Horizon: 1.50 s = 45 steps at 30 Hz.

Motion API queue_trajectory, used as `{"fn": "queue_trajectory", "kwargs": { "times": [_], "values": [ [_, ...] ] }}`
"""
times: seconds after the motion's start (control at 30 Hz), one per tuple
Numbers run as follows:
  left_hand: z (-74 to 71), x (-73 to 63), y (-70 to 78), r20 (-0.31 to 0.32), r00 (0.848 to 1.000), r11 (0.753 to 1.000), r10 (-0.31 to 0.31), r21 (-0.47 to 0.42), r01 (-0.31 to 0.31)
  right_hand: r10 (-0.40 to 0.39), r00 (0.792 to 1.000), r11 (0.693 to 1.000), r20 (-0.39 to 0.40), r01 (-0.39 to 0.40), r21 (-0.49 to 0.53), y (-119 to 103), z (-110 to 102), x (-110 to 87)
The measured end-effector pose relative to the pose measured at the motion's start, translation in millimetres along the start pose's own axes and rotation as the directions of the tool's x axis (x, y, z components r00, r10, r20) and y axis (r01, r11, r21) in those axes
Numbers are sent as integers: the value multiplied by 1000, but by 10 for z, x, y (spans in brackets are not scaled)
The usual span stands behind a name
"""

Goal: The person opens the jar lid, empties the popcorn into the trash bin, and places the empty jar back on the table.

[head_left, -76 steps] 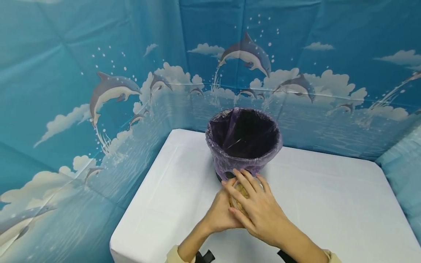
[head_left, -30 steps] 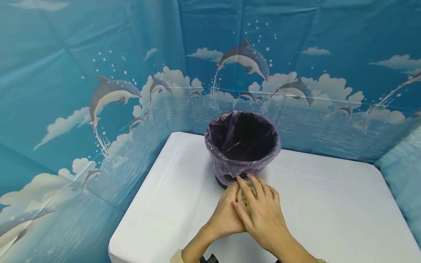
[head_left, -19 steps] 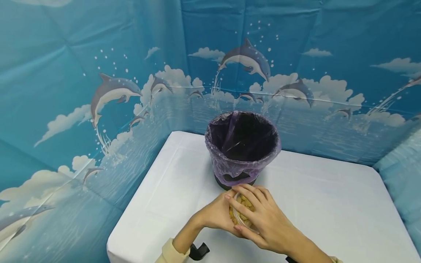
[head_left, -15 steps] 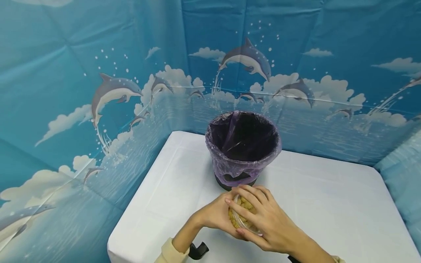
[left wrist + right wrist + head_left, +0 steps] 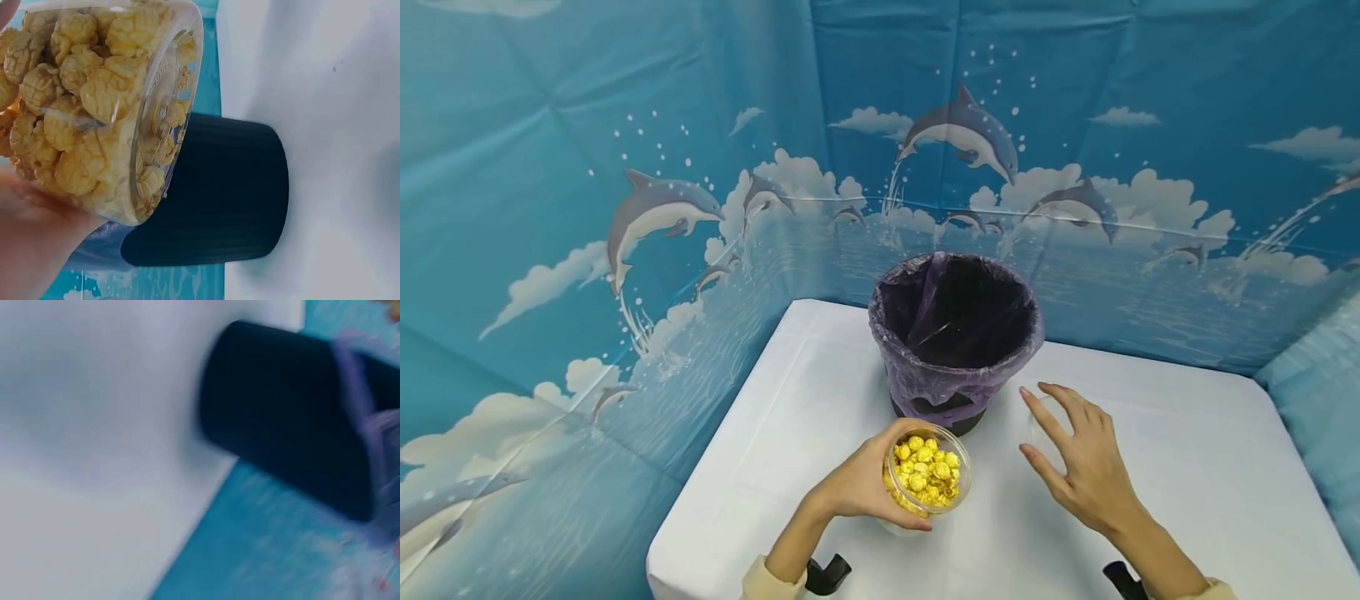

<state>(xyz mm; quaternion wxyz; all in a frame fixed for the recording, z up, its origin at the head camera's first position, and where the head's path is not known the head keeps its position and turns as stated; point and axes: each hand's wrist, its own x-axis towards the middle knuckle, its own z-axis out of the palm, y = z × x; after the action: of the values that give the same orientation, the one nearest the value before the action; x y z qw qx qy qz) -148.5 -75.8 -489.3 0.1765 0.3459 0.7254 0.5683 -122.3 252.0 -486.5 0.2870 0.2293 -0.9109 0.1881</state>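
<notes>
My left hand (image 5: pixel 861 479) grips a clear plastic jar (image 5: pixel 964 471) from its left side, thumb in front. Yellow popcorn (image 5: pixel 925 471) fills the jar, whose round mouth is uncovered and tilts toward the head camera. Close up in the left wrist view, popcorn (image 5: pixel 81 81) shows through the jar's wall and base, with part of the left hand (image 5: pixel 37 237) beneath. Away to the right, my right hand (image 5: pixel 1086 467) pinches a thin clear lid (image 5: pixel 1037 425) between thumb and fingers; only its faint outline shows. The right wrist view is blurred and hides the lid.
A black bin (image 5: pixel 967 423) lined with a purple plastic bag (image 5: pixel 917 375) stands just behind the jar. Both are on a table with a white cloth (image 5: pixel 1150 417). Blue dolphin-print curtains (image 5: pixel 1075 100) close off the back and sides.
Both hands were together around the covered jar. Since then the right hand has lifted the lid off and moved right; the left hand has shifted slightly left with the jar, exposing the popcorn.
</notes>
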Motion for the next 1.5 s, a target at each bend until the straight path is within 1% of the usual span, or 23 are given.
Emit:
{"fn": "queue_trajectory", "kwargs": {
  "times": [0.1, 0.2, 0.3, 0.4, 0.5, 0.6, 0.73, 0.83, 0.87, 1.0, 1.1, 1.17, 1.23, 1.3, 1.37, 1.43, 1.5],
  "values": [
    [-61, -37, -4, -30, 999, 1000, -15, -8, 15, 116, 993, 992, -10, -116, -52, 278, 135, -142],
    [-94, -59, -10, -53, 998, 1000, -22, -10, 21, 205, 978, 975, 38, -201, -100, 522, 276, -291],
    [-103, -73, -21, -56, 998, 999, -26, -20, 25, 279, 953, 955, 121, -261, -145, 737, 429, -467],
    [-107, -84, -22, -54, 998, 999, -34, -27, 32, 340, 920, 933, 195, -304, -193, 898, 582, -672],
    [-117, -94, -21, -59, 998, 999, -37, -33, 36, 380, 892, 917, 247, -327, -230, 978, 715, -869],
    [-122, -100, -31, -65, 997, 999, -42, -34, 40, 404, 871, 908, 280, -345, -237, 989, 811, -1034],
    [-137, -100, -38, -79, 996, 999, -42, -30, 39, 410, 862, 907, 298, -350, -237, 967, 889, -1123],
    [-151, -94, -43, -95, 995, 999, -41, -35, 37, 406, 860, 908, 309, -343, -240, 955, 907, -1108],
    [-155, -92, -45, -99, 994, 999, -42, -38, 38, 408, 856, 908, 318, -344, -241, 951, 907, -1098],
    [-165, -87, -60, -105, 993, 998, -47, -40, 43, 420, 826, 904, 376, -343, -256, 934, 862, -1016],
    [-175, -91, -59, -109, 993, 998, -47, -42, 43, 439, 794, 897, 420, -358, -260, 921, 783, -866],
    [-179, -99, -60, -110, 993, 998, -48, -47, 43, 454, 769, 891, 449, -388, -236, 929, 701, -720],
    [-181, -112, -64, -111, 992, 998, -52, -53, 46, 467, 752, 884, 466, -417, -213, 953, 601, -532],
    [-185, -129, -67, -112, 992, 997, -54, -57, 48, 474, 740, 877, 477, -445, -181, 980, 478, -295],
    [-187, -147, -69, -115, 992, 997, -57, -58, 51, 466, 745, 878, 477, -456, -146, 1007, 334, -14],
    [-190, -162, -67, -120, 991, 997, -60, -57, 53, 449, 760, 885, 471, -452, -113, 1023, 184, 296],
    [-191, -173, -66, -128, 990, 997, -53, -55, 47, 420, 782, 897, 460, -435, -79, 1021, 42, 602]
  ]
}}
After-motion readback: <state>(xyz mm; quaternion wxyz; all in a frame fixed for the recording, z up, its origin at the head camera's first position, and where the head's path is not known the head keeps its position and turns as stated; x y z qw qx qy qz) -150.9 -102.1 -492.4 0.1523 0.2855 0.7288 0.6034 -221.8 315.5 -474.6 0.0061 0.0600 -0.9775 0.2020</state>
